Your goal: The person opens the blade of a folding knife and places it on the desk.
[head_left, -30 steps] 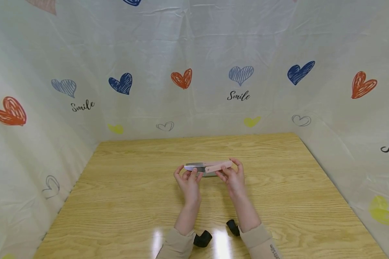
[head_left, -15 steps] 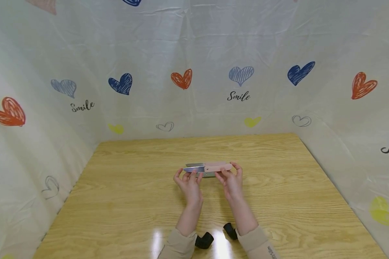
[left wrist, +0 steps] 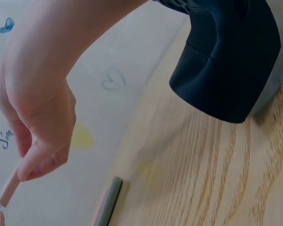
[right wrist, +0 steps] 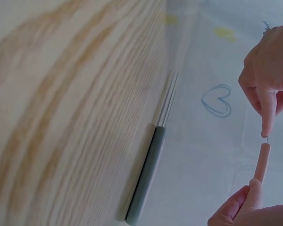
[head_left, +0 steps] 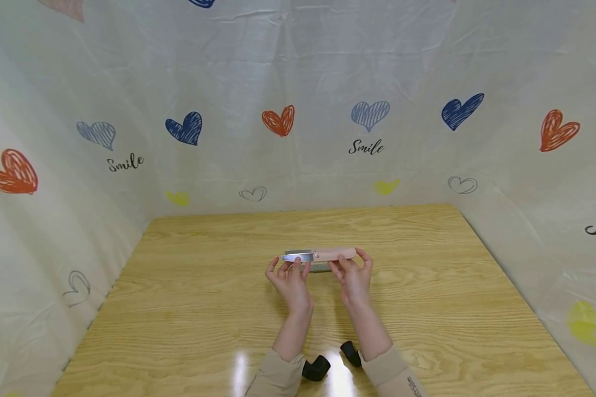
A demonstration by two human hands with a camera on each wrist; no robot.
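A pink-handled knife (head_left: 334, 254) is held level above the table, blade to the left. My right hand (head_left: 356, 284) grips its handle; in the right wrist view the handle (right wrist: 262, 161) sticks up from that hand. The left hand (head_left: 293, 288) holds the shiny blade between its fingertips. Under the held knife lies a green-handled knife (head_left: 320, 267) on the table, its blade side partly behind the left fingers. Beside it is a second pink-handled knife, mostly hidden by the held one. The right wrist view shows the green handle (right wrist: 147, 176) with thin blades beyond.
The wooden table (head_left: 203, 286) meets a pale curtain (head_left: 323, 66) printed with hearts and "Smile" at the back and sides. A black wrist mount (head_left: 316, 368) sits at the left cuff, another (head_left: 350, 354) at the right cuff.
The held knife's handle has tilted from slanting to nearly level and now covers the pink handle behind it. Both hands keep their hold, with the forearms shifting slightly.
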